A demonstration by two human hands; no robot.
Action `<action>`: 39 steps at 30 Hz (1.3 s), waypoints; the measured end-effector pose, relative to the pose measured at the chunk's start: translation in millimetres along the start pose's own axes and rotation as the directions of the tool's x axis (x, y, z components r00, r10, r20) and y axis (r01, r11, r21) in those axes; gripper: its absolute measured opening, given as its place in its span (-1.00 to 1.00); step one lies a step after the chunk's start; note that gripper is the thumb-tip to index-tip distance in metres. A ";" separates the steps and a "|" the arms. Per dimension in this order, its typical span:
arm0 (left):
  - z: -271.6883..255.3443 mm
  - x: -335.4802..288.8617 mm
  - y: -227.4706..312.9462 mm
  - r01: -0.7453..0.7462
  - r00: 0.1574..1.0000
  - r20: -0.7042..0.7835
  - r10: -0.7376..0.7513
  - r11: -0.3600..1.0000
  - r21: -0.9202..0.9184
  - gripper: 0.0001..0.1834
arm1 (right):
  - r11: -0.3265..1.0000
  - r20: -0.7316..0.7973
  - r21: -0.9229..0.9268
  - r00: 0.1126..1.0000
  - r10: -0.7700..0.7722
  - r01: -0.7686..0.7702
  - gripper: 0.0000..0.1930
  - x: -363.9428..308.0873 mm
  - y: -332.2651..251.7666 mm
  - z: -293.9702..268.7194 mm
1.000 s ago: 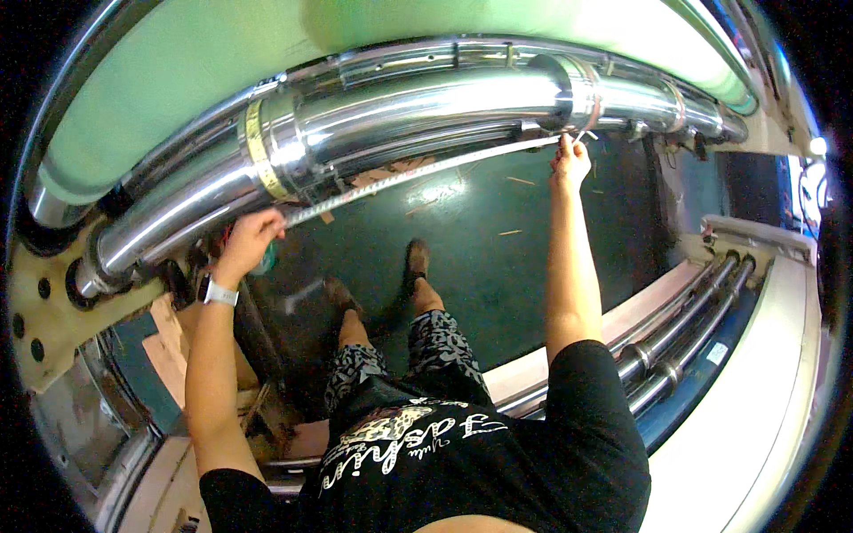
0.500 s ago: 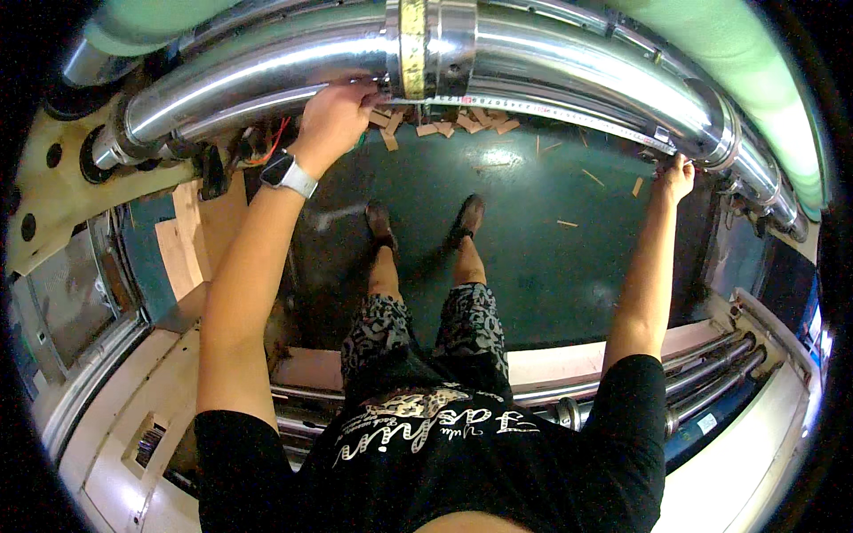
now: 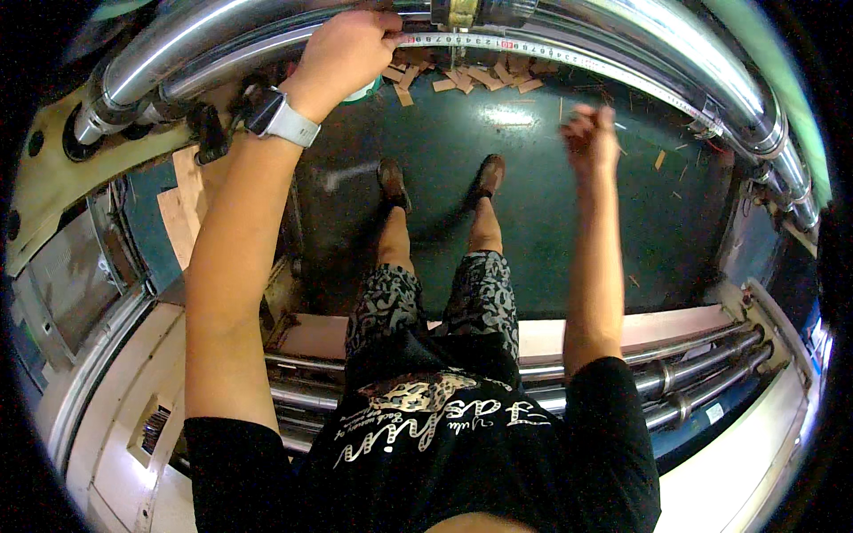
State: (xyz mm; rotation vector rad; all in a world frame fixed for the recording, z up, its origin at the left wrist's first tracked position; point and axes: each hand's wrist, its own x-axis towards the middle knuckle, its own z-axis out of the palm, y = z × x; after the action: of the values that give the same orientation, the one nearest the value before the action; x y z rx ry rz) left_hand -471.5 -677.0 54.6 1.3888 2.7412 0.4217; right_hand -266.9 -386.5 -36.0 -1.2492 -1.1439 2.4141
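My left hand point(image 3: 348, 55) is closed at the upper left, its fingers pinching a tape measure point(image 3: 551, 55) against the long metal roller point(image 3: 613, 40). The white blade, with black and red markings, runs rightward along the roller's lower side toward a fitting point(image 3: 706, 120) near its right end. Under my left hand shows part of a green and white round thing point(image 3: 362, 92) that I cannot make out. My right hand point(image 3: 590, 138) hangs in the air over the floor, apart from the blade, its fingers smeared by motion.
A collar point(image 3: 462, 13) with a yellowish band sits on the roller. Cardboard scraps point(image 3: 484, 80) litter the dark green floor point(image 3: 533, 222) beneath. Cream machine frames flank me, with more metal rollers point(image 3: 657, 377) close by my body. Cardboard sheets point(image 3: 182, 209) stand at left.
My right hand has left the tape's right end and swung inward and toward me. My left hand stays on the tape. The view has shifted, so the roller sits higher.
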 end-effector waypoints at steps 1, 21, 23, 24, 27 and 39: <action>-16.3 6.4 16.6 0.088 0.995 0.056 -0.083 0.992 -0.090 -0.71 | 0.996 0.137 0.038 0.987 0.078 -0.084 -0.51 -0.5 23.4 19.2; -10.9 3.4 18.6 0.050 0.999 0.024 -0.048 0.991 -0.127 -0.70 | 0.856 0.354 0.419 0.923 0.153 -0.303 -0.44 23.8 95.2 155.1; -9.7 4.1 17.9 0.038 0.999 0.004 -0.038 0.993 -0.113 -0.71 | 0.863 0.370 0.397 0.915 0.162 -0.313 -0.43 20.6 96.1 156.0; -10.9 3.9 19.7 0.054 0.999 0.006 -0.054 0.992 -0.116 -0.71 | 0.854 0.390 0.415 0.910 0.145 -0.314 -0.42 21.4 94.4 156.8; -10.4 2.9 20.8 0.092 0.995 0.032 -0.089 0.989 -0.116 -0.72 | 0.821 0.398 0.458 0.905 0.153 -0.340 -0.38 22.7 96.4 155.1; -11.9 5.0 21.1 0.085 0.996 0.048 -0.078 0.986 -0.144 -0.72 | 0.810 0.343 0.461 0.915 0.214 -0.363 -0.50 20.5 97.2 159.7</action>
State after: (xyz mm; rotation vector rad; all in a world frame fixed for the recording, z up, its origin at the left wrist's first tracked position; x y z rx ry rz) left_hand -459.7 -663.8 71.9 1.2324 2.6615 0.5691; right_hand -385.0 -530.6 -62.3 -0.9813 -0.2906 2.9172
